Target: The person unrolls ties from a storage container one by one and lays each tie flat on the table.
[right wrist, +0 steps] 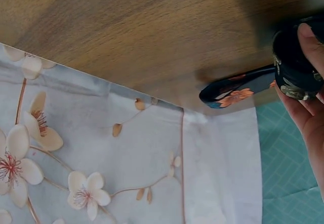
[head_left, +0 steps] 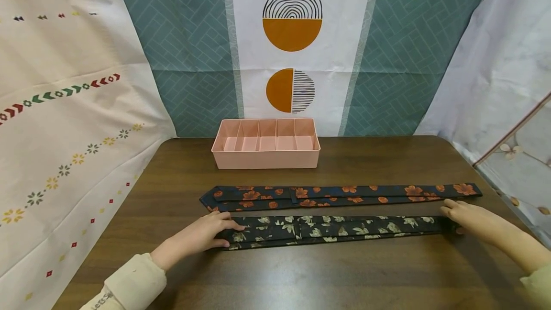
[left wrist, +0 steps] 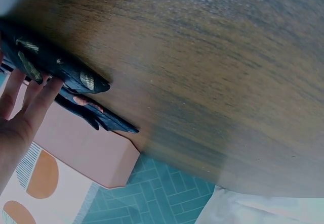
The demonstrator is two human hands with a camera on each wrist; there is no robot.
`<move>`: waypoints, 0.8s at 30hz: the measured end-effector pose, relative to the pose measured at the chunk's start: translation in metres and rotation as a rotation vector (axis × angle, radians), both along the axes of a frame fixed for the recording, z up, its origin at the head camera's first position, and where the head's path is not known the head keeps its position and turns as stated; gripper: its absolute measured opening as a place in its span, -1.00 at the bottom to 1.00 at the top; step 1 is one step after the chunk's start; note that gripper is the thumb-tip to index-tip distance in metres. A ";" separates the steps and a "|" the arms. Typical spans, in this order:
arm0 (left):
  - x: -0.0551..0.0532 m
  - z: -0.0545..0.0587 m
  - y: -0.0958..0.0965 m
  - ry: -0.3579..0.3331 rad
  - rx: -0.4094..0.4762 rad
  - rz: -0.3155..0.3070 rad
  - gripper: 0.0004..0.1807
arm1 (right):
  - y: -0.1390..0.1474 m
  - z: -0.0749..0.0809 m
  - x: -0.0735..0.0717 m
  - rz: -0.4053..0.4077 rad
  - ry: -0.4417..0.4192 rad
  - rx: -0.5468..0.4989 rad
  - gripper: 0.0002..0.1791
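A black necktie (head_left: 336,228) with cream flowers lies lengthwise across the table, seam side up. At its left end my left hand (head_left: 202,233) holds it with the thumb at the near edge and the fingers over the far side. My right hand (head_left: 471,219) grips the other end, which curls into a loop (right wrist: 296,62) between thumb and fingers in the right wrist view. Just behind, a dark necktie (head_left: 357,194) with orange flowers lies flat, roughly parallel, its pointed wide end to the left.
A pink organizer box (head_left: 267,159) with several compartments stands at the back of the brown wooden table (head_left: 301,276). Patterned cloths hang behind, with a teal-and-white curtain (head_left: 193,51) at the back and a flowered cloth (right wrist: 101,133) past the right edge.
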State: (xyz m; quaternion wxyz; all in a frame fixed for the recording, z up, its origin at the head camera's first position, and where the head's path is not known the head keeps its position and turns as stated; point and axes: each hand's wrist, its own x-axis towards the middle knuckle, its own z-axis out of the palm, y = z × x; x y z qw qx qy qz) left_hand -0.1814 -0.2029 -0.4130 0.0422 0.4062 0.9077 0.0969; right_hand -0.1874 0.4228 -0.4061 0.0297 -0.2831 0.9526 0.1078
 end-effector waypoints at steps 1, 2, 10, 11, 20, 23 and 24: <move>0.000 0.000 0.000 -0.003 -0.003 0.003 -0.49 | 0.001 0.000 0.000 -0.010 -0.009 -0.007 -0.46; 0.000 -0.001 0.000 0.002 -0.001 -0.001 -0.49 | 0.001 0.000 0.000 -0.020 -0.018 -0.011 -0.46; 0.000 -0.001 -0.001 0.005 -0.007 -0.002 -0.48 | 0.003 -0.001 0.001 -0.042 -0.010 -0.030 -0.41; 0.000 -0.001 -0.001 0.011 -0.006 -0.007 -0.48 | 0.003 -0.001 0.002 -0.043 -0.002 -0.033 -0.41; -0.001 -0.002 -0.002 0.014 0.008 -0.015 -0.49 | 0.009 -0.001 0.002 -0.036 0.006 -0.064 -0.50; -0.002 -0.002 -0.002 0.016 0.009 -0.015 -0.49 | 0.012 -0.001 0.001 -0.037 -0.023 -0.042 -0.43; -0.001 -0.001 -0.002 0.013 0.008 -0.011 -0.49 | 0.013 -0.001 0.000 -0.039 -0.028 -0.044 -0.41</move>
